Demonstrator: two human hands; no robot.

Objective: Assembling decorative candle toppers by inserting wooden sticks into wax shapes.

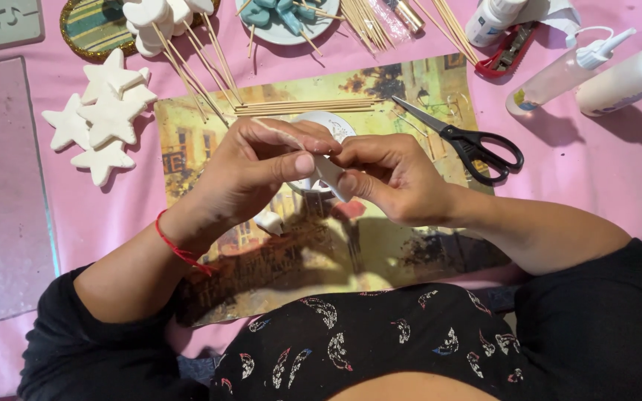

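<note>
Both my hands meet over a picture placemat (417, 89). My left hand (254, 174) pinches a thin wooden skewer (280, 134) and the top of a small white clay piece (330, 174). My right hand (395, 178) grips the same clay piece from the right side. Under the hands stands a small white cup (332, 122), mostly hidden. A small lump of white clay (269, 221) lies on the placemat below my left hand.
White clay stars (102, 119) lie at the left. Black-handled scissors (477, 145) rest at the right. Loose skewers (302, 108), a plate with blue pieces (284, 18), clay shapes on sticks (165, 18), glue bottles (626, 74) and a clear sheet (1, 186) surround the pink table.
</note>
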